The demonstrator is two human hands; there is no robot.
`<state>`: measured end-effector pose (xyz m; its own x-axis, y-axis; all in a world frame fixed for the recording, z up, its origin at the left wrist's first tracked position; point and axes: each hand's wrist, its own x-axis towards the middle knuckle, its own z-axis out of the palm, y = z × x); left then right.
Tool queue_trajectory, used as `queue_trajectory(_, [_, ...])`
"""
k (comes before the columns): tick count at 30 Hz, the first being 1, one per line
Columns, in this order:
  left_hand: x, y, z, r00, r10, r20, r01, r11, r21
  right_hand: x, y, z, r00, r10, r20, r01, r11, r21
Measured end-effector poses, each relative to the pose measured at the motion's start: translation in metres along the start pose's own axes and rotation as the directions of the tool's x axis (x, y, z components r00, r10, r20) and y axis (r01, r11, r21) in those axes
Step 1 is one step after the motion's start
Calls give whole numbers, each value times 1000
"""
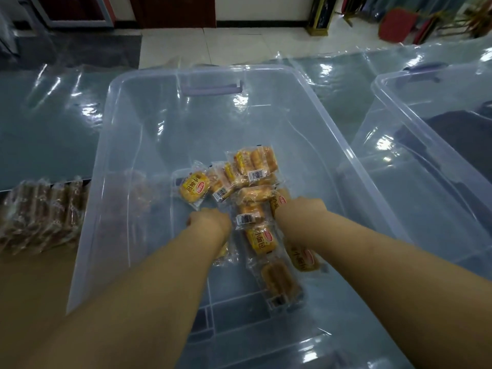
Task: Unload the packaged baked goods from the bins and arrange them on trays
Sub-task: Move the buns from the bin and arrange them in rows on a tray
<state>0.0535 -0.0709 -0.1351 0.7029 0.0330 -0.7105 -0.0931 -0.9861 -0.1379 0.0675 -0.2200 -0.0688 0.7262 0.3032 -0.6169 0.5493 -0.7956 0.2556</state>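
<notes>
A large clear plastic bin (111, 145) stands in front of me with several small packaged breads (253, 166) in yellow-printed clear wrappers heaped on its bottom. Both my arms reach down into it. My left hand (209, 221) is curled among the packs at the heap's left side, next to a round yellow-labelled pack (193, 189); its fingers are hidden, so a grip cannot be judged. My right hand (300, 209) lies bent over the packs on the heap's right side, fingers hidden beneath it. More packs (262, 242) lie between my forearms.
A second clear bin (399, 107) stands to the right with something dark inside. A row of darker packaged goods (42, 211) sits at the left, outside the bin. A shiny plastic sheet (48, 123) covers the table. Tiled floor and red furniture lie beyond.
</notes>
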Motion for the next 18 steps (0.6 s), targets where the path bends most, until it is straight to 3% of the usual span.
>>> queue_trajectory(3, [-5,-11,-11,1000,14,2,-14,999,36,-7,9,-15,999,-43,30,41,995,88])
queue_trajectory(5, [-7,-19,-20,999,34,12,-34,999,18,-10,10,-20,987,-150,61,143,984,104])
queue_trajectory(9, [-7,-28,-33,996,84,-35,-90,964,-252,-14,-4,-10,938,-301,173,287,953,100])
queue_trajectory(13, [-2,-18,-33,976,104,-191,-186,856,-482,-15,-22,4,926,-317,205,300,947,112])
queue_trajectory(18, [7,-1,-20,969,118,-217,-216,830,-515,-9,-26,21,926,-322,197,300,945,131])
